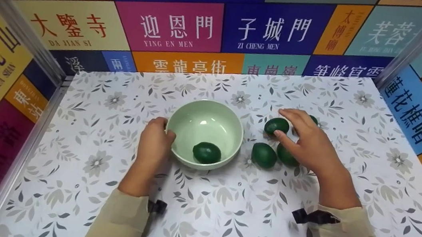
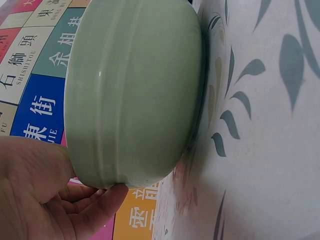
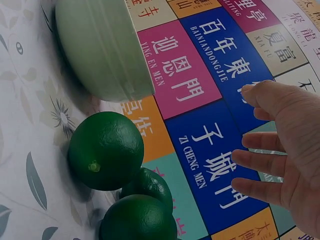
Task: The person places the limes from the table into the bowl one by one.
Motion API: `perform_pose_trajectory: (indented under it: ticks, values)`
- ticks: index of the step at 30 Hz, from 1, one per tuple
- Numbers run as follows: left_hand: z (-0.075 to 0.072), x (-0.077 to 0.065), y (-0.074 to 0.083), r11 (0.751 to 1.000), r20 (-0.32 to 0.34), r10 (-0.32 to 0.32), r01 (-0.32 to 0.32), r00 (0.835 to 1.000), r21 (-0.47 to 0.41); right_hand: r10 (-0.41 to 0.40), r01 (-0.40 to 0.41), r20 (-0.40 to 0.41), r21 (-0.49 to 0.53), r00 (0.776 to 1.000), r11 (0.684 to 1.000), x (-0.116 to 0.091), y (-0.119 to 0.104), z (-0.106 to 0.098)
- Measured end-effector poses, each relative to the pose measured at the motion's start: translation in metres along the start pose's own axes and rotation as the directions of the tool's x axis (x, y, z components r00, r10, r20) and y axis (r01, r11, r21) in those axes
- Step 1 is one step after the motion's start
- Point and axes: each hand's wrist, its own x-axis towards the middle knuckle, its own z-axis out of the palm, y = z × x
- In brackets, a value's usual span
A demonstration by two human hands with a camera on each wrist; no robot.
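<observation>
A pale green bowl (image 1: 210, 124) stands on the table, and a dark green lime (image 1: 206, 153) lies inside it, near the front wall. My left hand (image 1: 155, 138) grips the bowl's left side at the rim. In the left wrist view, the curled fingers (image 2: 100, 207) of that hand press against the bowl's wall (image 2: 135, 100). To the bowl's right, several more limes (image 1: 264, 155) sit close together. My right hand (image 1: 310, 143) hovers over this group with its fingers spread and nothing held, partly covering the limes at the back and right. The right wrist view shows a lime (image 3: 106, 151) nearest the bowl.
A white tablecloth (image 1: 92, 200) with grey leaves and flowers covers the table. Colourful panels (image 1: 168, 24) with large lettering rise behind it and on both sides. Metal posts (image 1: 32, 20) mark the back corners. A black strap (image 1: 315, 217) goes round the right sleeve.
</observation>
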Motion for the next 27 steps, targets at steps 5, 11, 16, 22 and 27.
perform_pose_trajectory:
  ticks: [5, 11, 16, 22, 27]
  values:
    - [0.000, -0.001, 0.001, 1.000, -0.004, 0.007, -0.007, 1.000, -0.001, 0.025, -0.025, 0.014, -0.002, 1.000, 1.000, -0.003, 0.005, -0.002]
    - [0.000, -0.001, 0.001, 1.000, -0.006, 0.010, -0.010, 1.000, 0.013, 0.070, -0.070, 0.030, 0.004, 0.997, 0.998, -0.004, 0.009, -0.005]
    - [0.000, -0.001, 0.000, 1.000, -0.010, 0.013, -0.013, 1.000, 0.018, 0.099, -0.099, 0.049, -0.004, 0.994, 0.995, -0.003, 0.011, -0.009]
    - [0.000, 0.000, -0.001, 0.999, -0.014, 0.023, -0.022, 1.000, 0.024, 0.113, -0.112, 0.050, -0.010, 0.992, 0.994, -0.003, 0.017, -0.013]
    - [0.000, 0.000, -0.001, 1.000, -0.006, 0.011, -0.011, 1.000, 0.019, 0.140, -0.139, 0.039, -0.020, 0.989, 0.990, -0.004, 0.024, -0.015]
